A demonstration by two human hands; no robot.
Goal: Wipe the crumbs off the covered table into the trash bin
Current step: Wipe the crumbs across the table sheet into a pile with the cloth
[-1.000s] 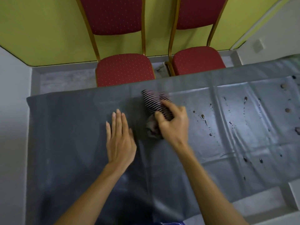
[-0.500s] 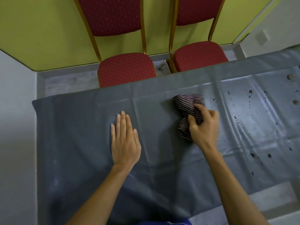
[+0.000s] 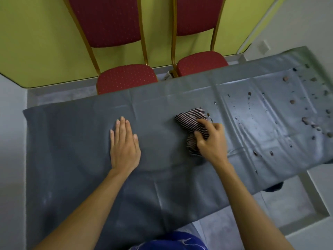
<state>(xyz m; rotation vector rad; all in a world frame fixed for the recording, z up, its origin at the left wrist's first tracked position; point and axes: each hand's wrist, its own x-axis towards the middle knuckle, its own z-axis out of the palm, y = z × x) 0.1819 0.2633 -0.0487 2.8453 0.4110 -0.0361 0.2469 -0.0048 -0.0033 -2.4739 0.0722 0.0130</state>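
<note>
Grey covered table (image 3: 72,159) under my arms, two red chairs (image 3: 126,78) past its far edge, my left hand (image 3: 124,147) flat, fingers together, mid-table, my right hand (image 3: 212,141) bunching a striped cloth (image 3: 192,121), crumbs (image 3: 292,101) scattered toward the right end.

The surface (image 3: 72,150) is long and covered with a grey sheet that shows fold creases. On its right part lie many small dark crumbs (image 3: 306,121), some spread toward the middle. A striped cloth (image 3: 191,121) lies bunched on the sheet near the crumbs, held by the right hand (image 3: 212,141). The left hand (image 3: 124,147) rests flat on the sheet, fingers together, apart from the cloth.
</note>
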